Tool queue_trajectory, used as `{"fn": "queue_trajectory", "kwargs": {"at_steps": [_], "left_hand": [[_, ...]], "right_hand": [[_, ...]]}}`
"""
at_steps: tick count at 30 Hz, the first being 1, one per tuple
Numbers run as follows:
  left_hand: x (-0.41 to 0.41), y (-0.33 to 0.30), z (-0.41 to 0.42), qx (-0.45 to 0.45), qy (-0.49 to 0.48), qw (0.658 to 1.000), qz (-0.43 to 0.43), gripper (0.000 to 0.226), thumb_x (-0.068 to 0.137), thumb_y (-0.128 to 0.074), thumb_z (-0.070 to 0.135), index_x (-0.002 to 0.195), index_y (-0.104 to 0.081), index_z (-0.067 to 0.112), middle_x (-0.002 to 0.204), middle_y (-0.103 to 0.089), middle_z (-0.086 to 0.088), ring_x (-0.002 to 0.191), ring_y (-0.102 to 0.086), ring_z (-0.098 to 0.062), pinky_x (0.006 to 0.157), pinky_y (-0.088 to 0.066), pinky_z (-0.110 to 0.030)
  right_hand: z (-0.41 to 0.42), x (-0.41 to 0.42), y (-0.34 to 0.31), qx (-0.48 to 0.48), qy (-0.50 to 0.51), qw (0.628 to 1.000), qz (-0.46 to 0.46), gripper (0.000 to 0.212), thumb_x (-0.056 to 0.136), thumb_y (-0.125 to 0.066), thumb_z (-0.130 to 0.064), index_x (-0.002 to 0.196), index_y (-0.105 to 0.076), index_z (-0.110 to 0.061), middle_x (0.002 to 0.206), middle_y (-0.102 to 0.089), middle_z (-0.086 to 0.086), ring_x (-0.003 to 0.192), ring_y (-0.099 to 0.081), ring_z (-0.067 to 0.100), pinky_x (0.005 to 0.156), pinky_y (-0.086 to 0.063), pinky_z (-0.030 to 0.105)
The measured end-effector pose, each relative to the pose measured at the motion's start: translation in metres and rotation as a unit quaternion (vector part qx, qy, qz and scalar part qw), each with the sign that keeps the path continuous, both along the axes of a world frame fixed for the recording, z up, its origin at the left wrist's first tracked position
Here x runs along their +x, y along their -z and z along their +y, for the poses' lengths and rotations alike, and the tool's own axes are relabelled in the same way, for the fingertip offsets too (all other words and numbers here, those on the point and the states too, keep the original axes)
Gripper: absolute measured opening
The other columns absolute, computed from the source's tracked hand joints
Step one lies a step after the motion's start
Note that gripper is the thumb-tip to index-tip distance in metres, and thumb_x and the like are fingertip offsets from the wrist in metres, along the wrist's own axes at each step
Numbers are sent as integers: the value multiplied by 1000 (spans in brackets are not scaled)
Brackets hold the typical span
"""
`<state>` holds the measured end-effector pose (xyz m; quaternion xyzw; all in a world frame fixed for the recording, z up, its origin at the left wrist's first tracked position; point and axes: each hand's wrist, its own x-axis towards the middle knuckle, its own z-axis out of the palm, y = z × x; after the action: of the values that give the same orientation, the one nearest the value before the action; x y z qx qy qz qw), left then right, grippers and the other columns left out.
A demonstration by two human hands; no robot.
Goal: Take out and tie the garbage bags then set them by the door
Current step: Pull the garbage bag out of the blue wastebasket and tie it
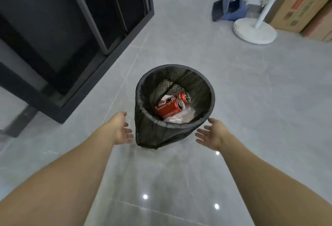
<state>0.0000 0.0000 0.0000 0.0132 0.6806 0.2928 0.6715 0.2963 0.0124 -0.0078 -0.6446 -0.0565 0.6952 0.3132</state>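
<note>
Grey floor tiles [242, 85] carry a mesh bin [175, 103] lined with a black garbage bag [154, 132]. Both hands are spread and empty, left hand [121, 128] and right hand [212, 134] flanking the bin's near rim, about equally near, touching nothing.

1 view only: head-worn wide-angle, looks forward and steeply down at grey tile floor [242, 100]. Both forearms enter from bottom edge, left hand [120, 128] and right hand [211, 134] mid-frame, near. Lined bin [152, 132] seen from above, centre. Edges bend from lens distortion; no 2nd view to overlap
</note>
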Motion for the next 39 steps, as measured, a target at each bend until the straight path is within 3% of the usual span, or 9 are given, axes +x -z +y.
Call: {"fn": "queue_trajectory", "kwargs": {"at_steps": [7,13,17,19,21,23,27,33,39], "left_hand": [[14,10,4,-4,30,999,-20,63,97,-32,45,143,-38,3,125,-61,-14,104,-61,-33,79,-49,-46],[21,0,6,16,98,995,15,42,97,-35,32,118,-64,9,106,-72,-13,96,-66,-29,71,-52,-39],[17,-17,1,27,92,995,18,36,94,-40,23,109,-68,6,95,-75,-13,87,-71,-27,74,-58,-37],[16,-29,-1,43,75,996,0,34,94,-41,23,92,-70,5,77,-74,-11,66,-72,-24,58,-60,-31],[12,-42,-1,60,50,997,-29,40,94,-43,28,75,-69,5,67,-71,-9,52,-69,-22,45,-57,-28],[8,-54,0,88,37,994,-50,39,94,-43,31,81,-67,3,71,-71,-10,54,-69,-23,48,-58,-28],[1,-80,5,137,17,988,-76,37,96,-39,34,96,-60,3,71,-70,-10,54,-68,-22,48,-57,-25],[19,-113,23,207,-41,977,-19,21,95,-40,14,83,-56,7,63,-66,-7,52,-66,-18,42,-54,-24],[35,-110,48,266,-114,954,76,16,89,-54,22,75,-54,14,69,-57,-5,68,-58,-21,73,-51,-35]], "right_hand": [[6,-4,15,-4,54,996,66,47,89,-53,-38,120,-60,-4,113,-69,15,103,-67,30,90,-55,43],[-2,-8,13,14,57,996,73,34,92,-53,-38,105,-65,-8,100,-72,10,92,-67,24,85,-55,35],[-7,-11,-1,-8,54,998,31,22,96,-45,-19,97,-66,-11,85,-70,5,71,-64,17,53,-56,25],[-10,-9,-10,-25,76,997,14,20,94,-43,-13,83,-60,-15,70,-60,0,57,-53,11,40,-46,16],[-11,-4,-21,-30,84,996,-18,22,91,-42,-11,72,-53,-17,53,-52,-3,50,-43,10,37,-38,11],[-9,0,-34,-29,83,995,-39,23,90,-43,-10,69,-50,-16,39,-48,-2,48,-39,11,35,-35,10],[-5,8,-60,-8,69,995,-78,23,88,-45,-9,66,-49,-16,52,-45,-1,47,-33,12,34,-35,10],[12,8,-94,98,38,981,-165,20,91,-42,-7,76,-53,-15,66,-50,3,54,-41,16,49,-40,27],[42,-1,-103,231,54,947,-218,18,89,-48,-10,95,-62,-2,79,-53,9,62,-47,22,56,-40,28]]}}
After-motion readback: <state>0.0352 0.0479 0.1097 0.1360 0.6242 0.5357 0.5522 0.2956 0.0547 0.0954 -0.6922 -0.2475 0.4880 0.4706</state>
